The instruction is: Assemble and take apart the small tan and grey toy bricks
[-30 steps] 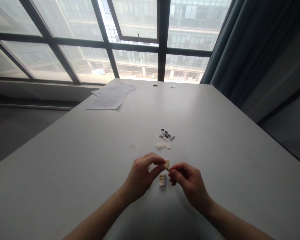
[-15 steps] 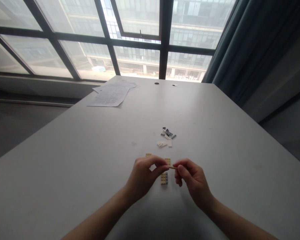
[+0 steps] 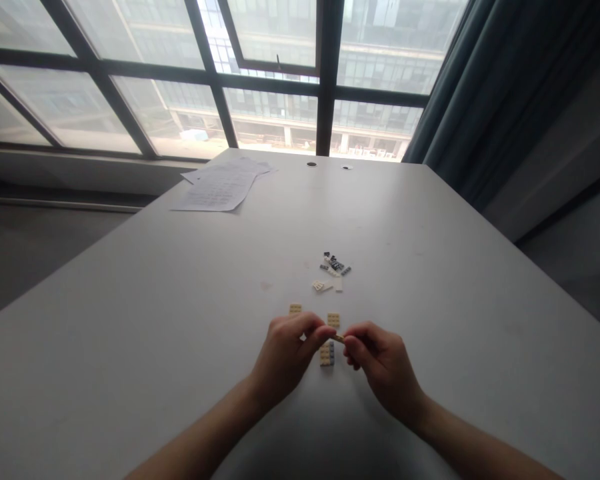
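Together, the left hand (image 3: 286,352) and right hand (image 3: 380,363) pinch a thin tan plate (image 3: 338,337) between their fingertips, just above a smooth white table (image 3: 130,320). Each hand is closed narrowly on one end of that flat piece. Directly under it lies a small studded stack (image 3: 327,355), tan on top with a blue-grey edge, resting on the table between the hands. Just beyond lie two more tan studded plates, one (image 3: 333,319) near the fingertips and one (image 3: 295,309) further left. Farther off sits a loose heap (image 3: 332,272) of tiny white, grey and dark bricks. Printed paper sheets (image 3: 219,188) lie at the far left corner, below a dark-framed window (image 3: 325,73).
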Action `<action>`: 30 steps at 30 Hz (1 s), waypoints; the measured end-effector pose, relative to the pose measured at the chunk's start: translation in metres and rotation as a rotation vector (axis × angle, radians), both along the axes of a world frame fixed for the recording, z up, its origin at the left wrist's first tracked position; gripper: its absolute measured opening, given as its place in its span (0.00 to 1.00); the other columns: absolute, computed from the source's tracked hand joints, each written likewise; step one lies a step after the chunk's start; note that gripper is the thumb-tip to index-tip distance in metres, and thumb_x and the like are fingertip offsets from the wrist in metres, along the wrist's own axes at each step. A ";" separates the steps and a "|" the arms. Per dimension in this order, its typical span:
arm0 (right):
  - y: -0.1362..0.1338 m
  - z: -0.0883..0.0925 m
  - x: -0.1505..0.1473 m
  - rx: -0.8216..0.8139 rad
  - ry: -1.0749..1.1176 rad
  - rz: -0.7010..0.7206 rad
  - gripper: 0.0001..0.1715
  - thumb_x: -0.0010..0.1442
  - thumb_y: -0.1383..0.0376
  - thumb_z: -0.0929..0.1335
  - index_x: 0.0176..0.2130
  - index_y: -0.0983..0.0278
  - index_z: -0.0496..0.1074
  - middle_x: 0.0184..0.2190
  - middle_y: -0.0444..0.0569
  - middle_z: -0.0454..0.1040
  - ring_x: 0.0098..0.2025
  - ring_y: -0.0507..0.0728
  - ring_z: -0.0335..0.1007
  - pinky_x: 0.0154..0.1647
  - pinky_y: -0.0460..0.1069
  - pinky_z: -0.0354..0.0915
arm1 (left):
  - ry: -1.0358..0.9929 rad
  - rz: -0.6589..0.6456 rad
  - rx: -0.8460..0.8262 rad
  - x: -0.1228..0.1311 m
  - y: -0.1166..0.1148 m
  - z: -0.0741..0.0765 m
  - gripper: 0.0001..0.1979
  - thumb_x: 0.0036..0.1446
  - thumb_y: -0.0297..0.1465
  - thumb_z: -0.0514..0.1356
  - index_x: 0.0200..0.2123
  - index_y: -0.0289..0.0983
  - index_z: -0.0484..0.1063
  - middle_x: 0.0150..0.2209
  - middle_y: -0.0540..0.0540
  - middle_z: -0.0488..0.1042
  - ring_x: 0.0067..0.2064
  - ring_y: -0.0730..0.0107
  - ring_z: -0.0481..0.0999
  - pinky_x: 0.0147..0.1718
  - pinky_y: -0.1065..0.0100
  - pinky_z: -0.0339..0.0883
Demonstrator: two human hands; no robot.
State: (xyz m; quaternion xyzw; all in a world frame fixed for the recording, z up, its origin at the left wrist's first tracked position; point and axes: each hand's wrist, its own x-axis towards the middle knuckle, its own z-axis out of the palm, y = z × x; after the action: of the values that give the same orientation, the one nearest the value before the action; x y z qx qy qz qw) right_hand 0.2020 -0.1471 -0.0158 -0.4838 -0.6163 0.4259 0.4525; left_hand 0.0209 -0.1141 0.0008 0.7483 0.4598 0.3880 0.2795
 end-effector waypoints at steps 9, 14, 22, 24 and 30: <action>-0.004 0.009 -0.005 -0.008 -0.047 0.062 0.10 0.60 0.61 0.67 0.30 0.64 0.71 0.23 0.44 0.72 0.25 0.51 0.66 0.28 0.45 0.64 | -0.050 0.016 -0.081 0.003 0.000 0.007 0.24 0.60 0.43 0.54 0.17 0.35 0.69 0.16 0.51 0.69 0.21 0.75 0.65 0.23 0.75 0.59; -0.010 0.012 -0.009 0.016 -0.117 0.158 0.06 0.55 0.64 0.71 0.29 0.64 0.71 0.23 0.43 0.73 0.26 0.51 0.67 0.31 0.44 0.63 | -0.117 0.019 -0.140 0.005 -0.001 0.007 0.23 0.60 0.43 0.55 0.16 0.36 0.66 0.15 0.52 0.66 0.20 0.76 0.65 0.22 0.75 0.59; -0.013 0.009 -0.012 0.021 -0.134 0.109 0.08 0.56 0.65 0.70 0.27 0.64 0.70 0.22 0.41 0.70 0.25 0.50 0.65 0.31 0.44 0.61 | -0.145 -0.003 -0.170 0.004 -0.002 0.007 0.24 0.62 0.41 0.52 0.17 0.36 0.64 0.16 0.52 0.66 0.21 0.76 0.64 0.23 0.74 0.58; -0.012 0.010 -0.011 0.007 -0.118 0.099 0.08 0.57 0.65 0.69 0.27 0.64 0.70 0.22 0.41 0.70 0.25 0.50 0.64 0.30 0.44 0.61 | -0.161 -0.012 -0.171 0.003 -0.002 0.006 0.24 0.63 0.40 0.50 0.18 0.35 0.64 0.17 0.52 0.67 0.21 0.76 0.65 0.24 0.74 0.59; -0.012 0.012 -0.010 -0.012 -0.077 0.086 0.09 0.57 0.64 0.69 0.26 0.65 0.70 0.21 0.42 0.69 0.25 0.50 0.64 0.29 0.44 0.61 | -0.243 -0.025 -0.169 0.003 -0.002 0.007 0.22 0.65 0.40 0.47 0.23 0.35 0.66 0.21 0.50 0.69 0.26 0.73 0.69 0.29 0.72 0.62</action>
State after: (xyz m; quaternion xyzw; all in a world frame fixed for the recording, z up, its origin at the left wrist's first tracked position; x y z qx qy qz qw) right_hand 0.1922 -0.1587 -0.0040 -0.4754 -0.6509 0.4299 0.4068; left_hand 0.0235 -0.1159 0.0080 0.6752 0.4444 0.4322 0.3999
